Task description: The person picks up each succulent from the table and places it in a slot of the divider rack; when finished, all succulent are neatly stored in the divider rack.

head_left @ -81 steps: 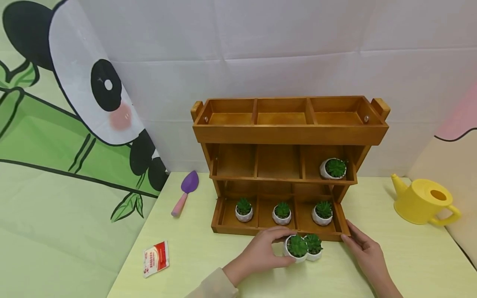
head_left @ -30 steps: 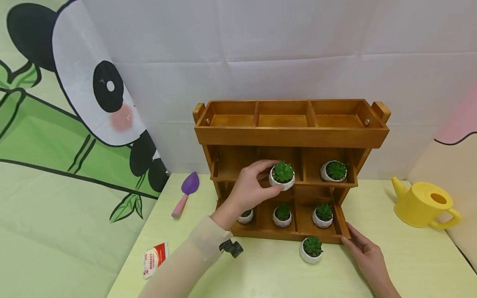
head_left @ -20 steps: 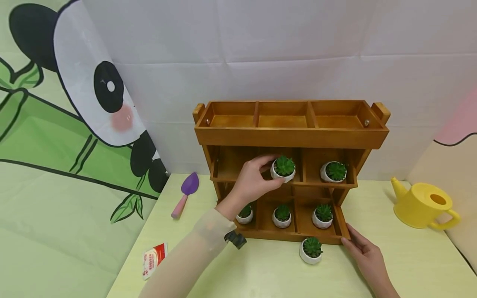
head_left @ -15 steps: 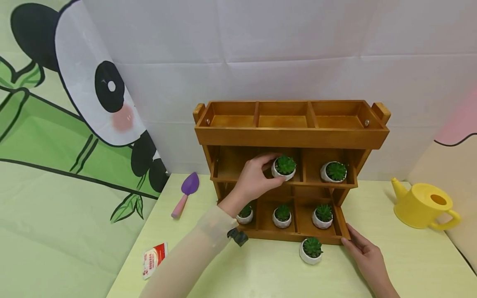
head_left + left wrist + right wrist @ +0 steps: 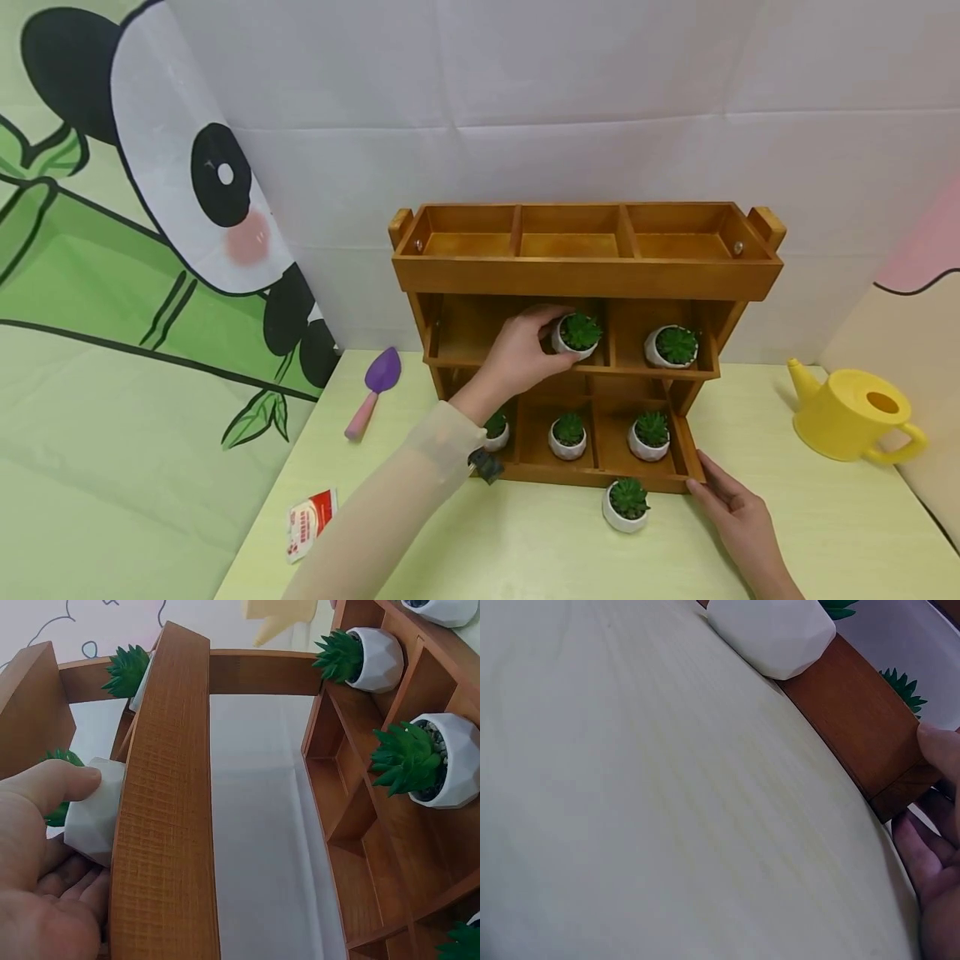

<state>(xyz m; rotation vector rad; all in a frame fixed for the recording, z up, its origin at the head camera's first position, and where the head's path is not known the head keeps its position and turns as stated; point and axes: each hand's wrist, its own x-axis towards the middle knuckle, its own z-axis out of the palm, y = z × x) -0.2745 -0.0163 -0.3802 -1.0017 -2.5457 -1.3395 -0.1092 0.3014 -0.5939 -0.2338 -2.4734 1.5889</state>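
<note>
My left hand [image 5: 525,354] pinches a small potted succulent [image 5: 581,335] between thumb and fingers. Its white faceted pot [image 5: 96,810] is at the middle compartment of the rack's middle tier, close behind the front board in the left wrist view. The wooden three-tier rack [image 5: 587,278] stands against the white backdrop. My right hand [image 5: 741,517] holds the front right corner of the bottom tier, thumb on the front board in the right wrist view. Another potted succulent [image 5: 625,507] stands on the table just before the rack.
One succulent [image 5: 672,346] sits in the middle tier's right compartment. The bottom tier holds three more, the left one [image 5: 493,432] partly behind my left forearm. A yellow watering can [image 5: 853,412] stands right; a purple trowel [image 5: 373,392] and a red-and-white packet [image 5: 311,525] lie left.
My left hand has lifted one succulent from the table and carried it up to the middle tier, lately shifting slightly right and inward. My right hand has stayed at the rack's corner.
</note>
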